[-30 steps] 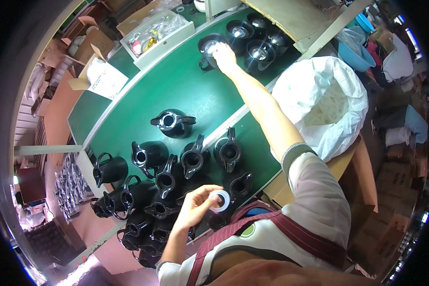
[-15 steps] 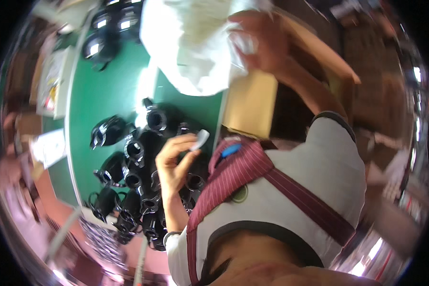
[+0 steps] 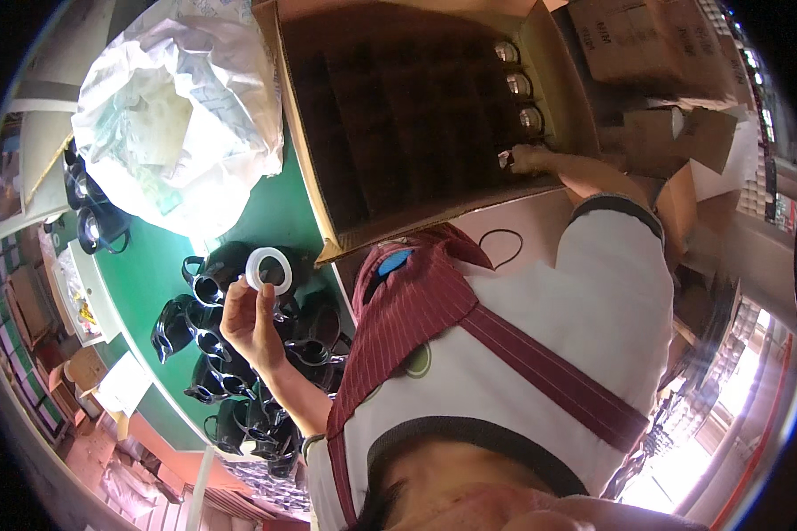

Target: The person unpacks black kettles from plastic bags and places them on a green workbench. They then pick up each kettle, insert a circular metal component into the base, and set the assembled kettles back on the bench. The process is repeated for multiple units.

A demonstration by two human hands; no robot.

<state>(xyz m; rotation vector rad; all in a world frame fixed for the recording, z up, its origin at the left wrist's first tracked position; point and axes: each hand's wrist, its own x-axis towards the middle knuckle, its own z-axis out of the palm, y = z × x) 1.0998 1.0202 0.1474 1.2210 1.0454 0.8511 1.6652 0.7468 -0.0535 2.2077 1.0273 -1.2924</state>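
My left hand (image 3: 255,326) pinches a white ring (image 3: 269,269) between thumb and fingers, above a crowd of glossy black jugs (image 3: 205,341) with handles and spouts. These jugs stand close together on the green tabletop (image 3: 137,288). Reaching into a large open cardboard box (image 3: 321,208), my right hand (image 3: 531,161) closes its fingers on a shiny round-topped item (image 3: 505,159) at the box's right side. What lies below that top is hidden. Several like it line the same side, one of them a shiny top (image 3: 530,119) just beyond my fingers. Dark dividers fill the box.
A white plastic bag (image 3: 181,115) with pale pieces inside stands left of the box. Further black jugs (image 3: 102,228) are at the table's far left. Closed cartons (image 3: 651,44) are stacked at the far right. A thin dark loop (image 3: 503,250) lies by the box's near edge.
The view has turned right, bringing the box's inside into sight. My right hand has gone from the plastic bag into the box. The white ring in my left hand now faces up.
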